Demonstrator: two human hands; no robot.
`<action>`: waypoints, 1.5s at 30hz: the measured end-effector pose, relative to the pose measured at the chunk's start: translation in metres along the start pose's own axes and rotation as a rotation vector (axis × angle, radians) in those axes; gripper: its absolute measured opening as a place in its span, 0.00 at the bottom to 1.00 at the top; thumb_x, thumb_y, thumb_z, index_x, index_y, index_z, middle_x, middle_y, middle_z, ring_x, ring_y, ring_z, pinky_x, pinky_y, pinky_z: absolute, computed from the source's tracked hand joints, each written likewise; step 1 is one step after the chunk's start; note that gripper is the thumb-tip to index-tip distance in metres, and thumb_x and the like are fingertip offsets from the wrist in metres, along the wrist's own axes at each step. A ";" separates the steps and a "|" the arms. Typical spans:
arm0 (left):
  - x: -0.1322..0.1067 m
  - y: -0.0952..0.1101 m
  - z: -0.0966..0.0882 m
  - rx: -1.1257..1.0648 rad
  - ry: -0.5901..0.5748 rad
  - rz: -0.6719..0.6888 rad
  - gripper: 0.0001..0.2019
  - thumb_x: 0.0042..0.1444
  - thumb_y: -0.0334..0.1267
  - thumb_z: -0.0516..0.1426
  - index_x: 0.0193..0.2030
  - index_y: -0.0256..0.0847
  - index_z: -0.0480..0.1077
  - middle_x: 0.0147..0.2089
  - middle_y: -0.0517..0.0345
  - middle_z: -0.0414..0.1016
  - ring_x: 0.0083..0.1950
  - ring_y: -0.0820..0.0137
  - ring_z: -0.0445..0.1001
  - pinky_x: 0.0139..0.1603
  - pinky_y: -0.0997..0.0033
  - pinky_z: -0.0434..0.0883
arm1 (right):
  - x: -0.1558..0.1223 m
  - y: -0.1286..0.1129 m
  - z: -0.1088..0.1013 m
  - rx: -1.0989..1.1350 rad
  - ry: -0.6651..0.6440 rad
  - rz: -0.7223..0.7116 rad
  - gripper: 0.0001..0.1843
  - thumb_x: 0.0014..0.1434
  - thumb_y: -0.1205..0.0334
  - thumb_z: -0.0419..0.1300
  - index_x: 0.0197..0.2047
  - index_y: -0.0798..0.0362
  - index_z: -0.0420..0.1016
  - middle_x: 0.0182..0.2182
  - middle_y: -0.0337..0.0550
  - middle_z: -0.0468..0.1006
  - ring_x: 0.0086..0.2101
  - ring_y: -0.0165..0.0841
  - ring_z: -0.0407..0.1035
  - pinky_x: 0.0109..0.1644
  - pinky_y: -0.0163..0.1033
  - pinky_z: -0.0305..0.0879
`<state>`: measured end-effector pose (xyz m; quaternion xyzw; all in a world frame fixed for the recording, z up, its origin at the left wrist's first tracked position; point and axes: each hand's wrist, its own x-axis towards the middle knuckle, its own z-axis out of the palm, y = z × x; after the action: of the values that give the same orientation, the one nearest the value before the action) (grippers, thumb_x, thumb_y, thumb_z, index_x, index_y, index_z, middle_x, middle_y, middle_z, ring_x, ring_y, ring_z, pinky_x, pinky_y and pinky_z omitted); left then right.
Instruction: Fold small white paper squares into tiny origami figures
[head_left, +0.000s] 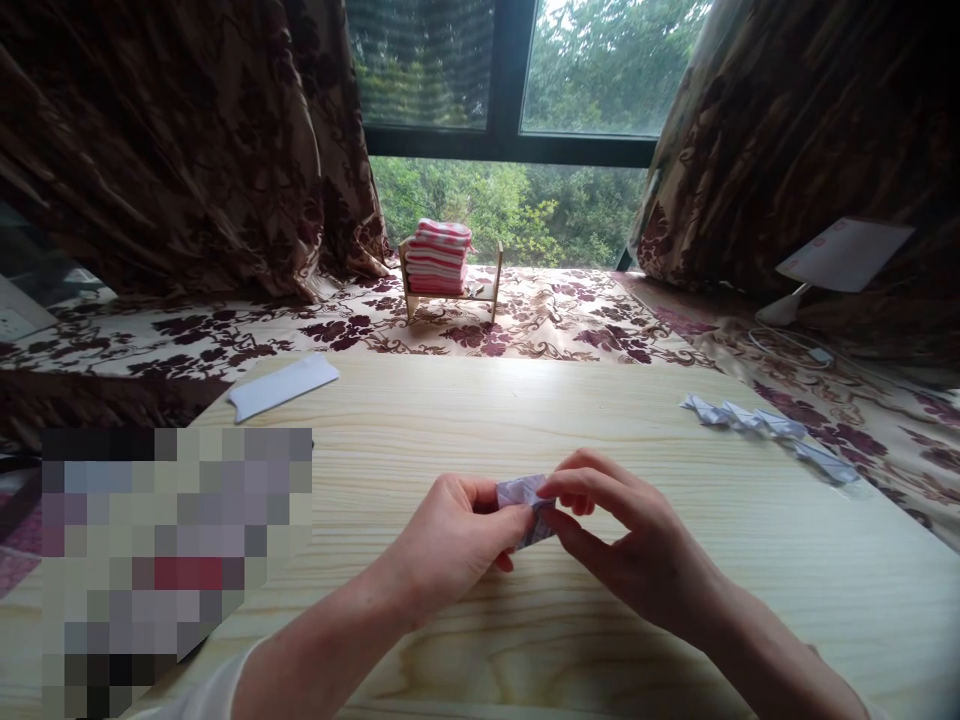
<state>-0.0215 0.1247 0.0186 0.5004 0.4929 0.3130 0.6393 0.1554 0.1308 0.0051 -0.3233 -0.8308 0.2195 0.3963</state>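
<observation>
Curtains (pixel 172 150) of dark brown floral print hung at both sides of the far window (pixel 510 80), with green trees showing through the glass. Nearer lay the pale wooden bench (pixel 465 420), which filled most of the near scene. A floral cloth (pixel 570 325) covered the sill between the window and the bench and ran on down the right side.

Near the middle of the bench, the left hand (pixel 450 540) and right hand (pixel 630 540) met, raised just above the wood, fingers curled in and closed to a pinch. A chain (pixel 765 425) of folded white pieces lay at the right edge of the bench, its near end reaching over onto the cloth. A white strip (pixel 283 387) lay flat at the far left of the bench, well apart from the hands. On the cloth by the window stood a small wooden rack (pixel 450 290) with striped pink and white towels (pixel 439 255) stacked on it.

Between the two hands was the folded paper (pixel 525 505), small and pale. The left thumb and fingers pinched its left end, and the right fingertips gripped its right end.
</observation>
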 end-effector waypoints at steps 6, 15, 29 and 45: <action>0.001 0.000 0.000 -0.008 0.016 -0.008 0.08 0.46 0.36 0.57 0.27 0.32 0.74 0.24 0.58 0.68 0.26 0.75 0.61 0.25 0.77 0.64 | 0.002 0.001 0.000 -0.116 0.004 -0.081 0.09 0.57 0.76 0.54 0.37 0.53 0.69 0.30 0.41 0.72 0.30 0.29 0.66 0.31 0.34 0.63; 0.001 0.002 0.001 -0.061 0.043 -0.021 0.08 0.44 0.36 0.58 0.23 0.32 0.73 0.21 0.59 0.66 0.24 0.76 0.61 0.24 0.77 0.63 | 0.001 -0.001 -0.007 -0.403 -0.030 -0.231 0.09 0.59 0.73 0.53 0.38 0.53 0.71 0.32 0.44 0.75 0.30 0.30 0.66 0.32 0.34 0.61; -0.001 0.004 0.000 -0.191 0.033 -0.026 0.08 0.44 0.37 0.60 0.24 0.33 0.73 0.24 0.58 0.69 0.27 0.75 0.62 0.27 0.76 0.65 | 0.001 -0.002 -0.007 -0.308 -0.056 -0.213 0.13 0.60 0.75 0.52 0.44 0.52 0.70 0.35 0.46 0.77 0.32 0.32 0.67 0.33 0.36 0.65; -0.004 0.009 0.000 -0.210 -0.034 -0.016 0.05 0.42 0.34 0.57 0.20 0.36 0.67 0.21 0.61 0.62 0.26 0.74 0.59 0.26 0.76 0.64 | 0.001 -0.005 -0.007 -0.300 -0.071 -0.224 0.12 0.62 0.74 0.51 0.45 0.51 0.70 0.37 0.46 0.77 0.33 0.33 0.69 0.33 0.37 0.67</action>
<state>-0.0218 0.1240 0.0279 0.4319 0.4503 0.3493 0.6991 0.1590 0.1290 0.0133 -0.2763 -0.8985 0.0588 0.3361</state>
